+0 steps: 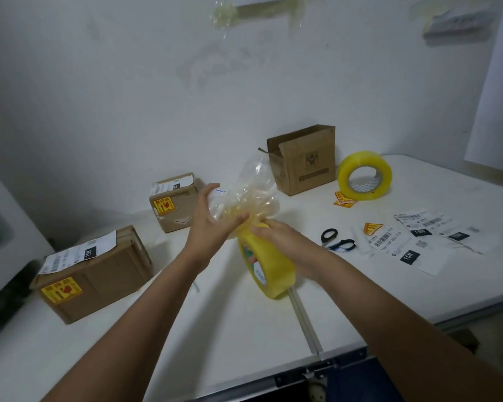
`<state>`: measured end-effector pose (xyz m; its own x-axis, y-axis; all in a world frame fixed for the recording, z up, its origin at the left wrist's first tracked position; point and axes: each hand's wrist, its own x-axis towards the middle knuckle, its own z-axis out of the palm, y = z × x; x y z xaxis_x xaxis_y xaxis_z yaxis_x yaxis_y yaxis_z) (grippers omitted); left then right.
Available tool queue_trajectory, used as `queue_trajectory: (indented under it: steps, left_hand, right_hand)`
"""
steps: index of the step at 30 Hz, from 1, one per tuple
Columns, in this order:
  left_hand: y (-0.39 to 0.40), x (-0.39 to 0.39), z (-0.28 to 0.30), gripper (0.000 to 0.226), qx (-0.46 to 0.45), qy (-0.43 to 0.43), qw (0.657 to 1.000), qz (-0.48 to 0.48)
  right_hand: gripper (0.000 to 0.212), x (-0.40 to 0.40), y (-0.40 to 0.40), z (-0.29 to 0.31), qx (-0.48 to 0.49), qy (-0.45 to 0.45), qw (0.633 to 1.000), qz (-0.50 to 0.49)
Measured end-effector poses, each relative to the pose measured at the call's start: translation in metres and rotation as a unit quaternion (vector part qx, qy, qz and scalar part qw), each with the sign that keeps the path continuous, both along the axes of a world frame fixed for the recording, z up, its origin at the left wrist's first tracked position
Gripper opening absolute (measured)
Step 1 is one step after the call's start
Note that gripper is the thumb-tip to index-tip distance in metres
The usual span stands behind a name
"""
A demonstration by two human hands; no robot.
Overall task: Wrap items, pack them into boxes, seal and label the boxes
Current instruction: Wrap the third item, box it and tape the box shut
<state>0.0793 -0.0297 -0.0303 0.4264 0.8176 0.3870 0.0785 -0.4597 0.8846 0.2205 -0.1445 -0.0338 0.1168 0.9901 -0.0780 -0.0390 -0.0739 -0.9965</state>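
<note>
- What lay inside the crumpled clear wrap (246,195) was hard to make out: only a white patch with a blue mark showed through the glossy, wrinkled film.
- The left hand (212,219) held that wrapped item above the table, fingers spread wide and cupped around its side, thumb raised near the white patch.
- The right hand (276,236) gripped the top of a yellow tape roll (266,264), which stood on edge on the white table (215,329); its fingertips were hidden behind the roll's rim, where tape met the wrap.
- An open cardboard box (305,161) stood at the back against the wall, its inside not visible.
- A second, translucent yellow tape roll (365,175) stood on edge just beside that box, with small yellow stickers (343,199) at its foot.
- Black-handled scissors (336,240) lay right of the hands, near scattered white shipping labels (424,236) with barcodes.
- Two sealed brown boxes sat to the left, the nearer one (96,274) and the farther one (173,201), each bearing a white label and a yellow warning sticker.
- Tape scraps clung to the white wall (128,97), blurred at the upper edge.
</note>
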Motion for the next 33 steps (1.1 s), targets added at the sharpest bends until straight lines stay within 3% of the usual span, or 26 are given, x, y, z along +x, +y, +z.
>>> queue_trajectory:
  steps: [2, 5, 13, 19, 21, 24, 26, 33]
  left_hand:
    - [0.004, 0.0, -0.003, 0.075, -0.027, -0.024, 0.999, 0.015]
    - [0.005, 0.003, 0.0, 0.073, -0.02, -0.028, 0.998, 0.045]
    - [0.003, 0.009, 0.046, 0.074, 0.081, 0.013, 0.995, 0.048]
    - [-0.001, 0.009, 0.055, 0.072, 0.076, 0.005, 0.997, 0.021]
    - [-0.001, 0.008, 0.06, 0.073, 0.091, 0.011, 0.996, 0.009]
    - [-0.002, 0.009, 0.063, 0.073, 0.094, 0.019, 0.995, 0.003]
    - [-0.002, 0.01, 0.061, 0.072, 0.081, 0.023, 0.996, 0.004]
    - [-0.003, 0.009, 0.054, 0.069, 0.034, -0.014, 0.999, -0.02]
  right_hand:
    - [0.028, 0.006, -0.006, -0.002, 0.008, 0.041, 0.999, 0.035]
    - [0.017, 0.009, -0.009, -0.006, 0.025, 0.016, 0.999, 0.036]
    - [0.031, 0.007, 0.0, 0.001, -0.011, -0.066, 0.998, -0.017]
    - [0.042, 0.025, 0.0, -0.004, -0.045, -0.112, 0.993, 0.017]
    - [0.039, 0.047, 0.001, -0.01, -0.057, -0.13, 0.989, -0.051]
    - [0.025, 0.089, -0.001, -0.019, -0.064, -0.343, 0.924, -0.155]
    - [0.028, 0.105, -0.004, -0.021, -0.102, -0.469, 0.869, -0.124]
    - [0.046, 0.12, -0.002, -0.036, -0.153, -0.624, 0.766, 0.011]
